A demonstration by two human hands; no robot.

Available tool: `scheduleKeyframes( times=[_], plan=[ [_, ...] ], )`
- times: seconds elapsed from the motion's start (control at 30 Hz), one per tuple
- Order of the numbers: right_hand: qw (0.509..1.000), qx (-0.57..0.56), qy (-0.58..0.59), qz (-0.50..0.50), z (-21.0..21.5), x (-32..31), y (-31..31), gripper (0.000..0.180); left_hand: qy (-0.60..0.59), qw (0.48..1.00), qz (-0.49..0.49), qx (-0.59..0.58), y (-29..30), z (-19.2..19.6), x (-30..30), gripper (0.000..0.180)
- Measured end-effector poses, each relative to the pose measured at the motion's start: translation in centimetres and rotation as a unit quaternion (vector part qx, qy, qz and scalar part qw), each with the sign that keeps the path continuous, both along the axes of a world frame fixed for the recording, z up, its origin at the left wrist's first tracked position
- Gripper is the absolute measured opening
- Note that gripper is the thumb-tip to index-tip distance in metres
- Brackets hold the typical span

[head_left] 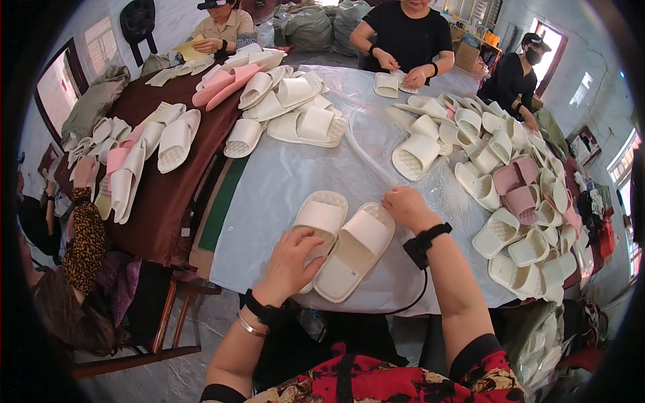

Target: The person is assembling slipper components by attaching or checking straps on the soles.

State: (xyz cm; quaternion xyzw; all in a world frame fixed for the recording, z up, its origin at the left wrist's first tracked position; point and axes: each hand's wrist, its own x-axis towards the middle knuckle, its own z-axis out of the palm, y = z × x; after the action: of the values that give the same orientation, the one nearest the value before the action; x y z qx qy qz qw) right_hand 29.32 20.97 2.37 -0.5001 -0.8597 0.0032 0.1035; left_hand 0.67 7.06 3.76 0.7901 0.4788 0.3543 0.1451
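Note:
Two cream slippers lie side by side before me, toes pointing away. Over the strap and inner edge of the left slipper (pixel 324 213) rests my left hand (pixel 290 263), its fingers apart and slightly curved, not wrapped around it. The right slipper (pixel 355 258) sits tilted a little to the right, with a small dark mark on its heel. At its toe end is my right hand (pixel 410 208), fingers bent in and thumb against the toe rim; the fingertips are partly hidden. A black band with a cable circles my right wrist.
A heap of cream and pink slippers (pixel 500 168) covers the table's right side. More slippers (pixel 295 107) lie at the back left and on a brown-covered table (pixel 161 228). Across the table a person (pixel 410 40) handles slippers; other people work around. A wooden stool (pixel 164 322) stands lower left.

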Motion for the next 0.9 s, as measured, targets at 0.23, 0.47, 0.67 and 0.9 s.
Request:
scheduleKeyframes(
  times=[0.23, 0.47, 0.67, 0.9],
  plan=[
    [0.947, 0.209, 0.242, 0.014, 6.2, 0.1, -4.9, 0.01, 0.01, 0.998, 0.042, 0.04, 5.4, 0.6, -0.1, 0.053],
    [0.804, 0.281, 0.522, -0.04, 10.5, -0.6, -12.8, 0.017, 0.053, 0.997, -0.059, -0.02, 11.5, -0.3, 0.5, 0.061],
    [0.846, 0.42, 0.328, 0.029, 12.6, -0.8, -15.4, 0.012, 0.243, 0.961, -0.039, -0.123, 11.2, 2.1, 1.5, 0.064],
    [0.959, 0.1, 0.244, 0.099, 9.8, -5.1, -15.8, 0.012, 0.295, 0.927, 0.05, -0.226, 7.4, 4.1, -1.7, 0.068]
  ],
)
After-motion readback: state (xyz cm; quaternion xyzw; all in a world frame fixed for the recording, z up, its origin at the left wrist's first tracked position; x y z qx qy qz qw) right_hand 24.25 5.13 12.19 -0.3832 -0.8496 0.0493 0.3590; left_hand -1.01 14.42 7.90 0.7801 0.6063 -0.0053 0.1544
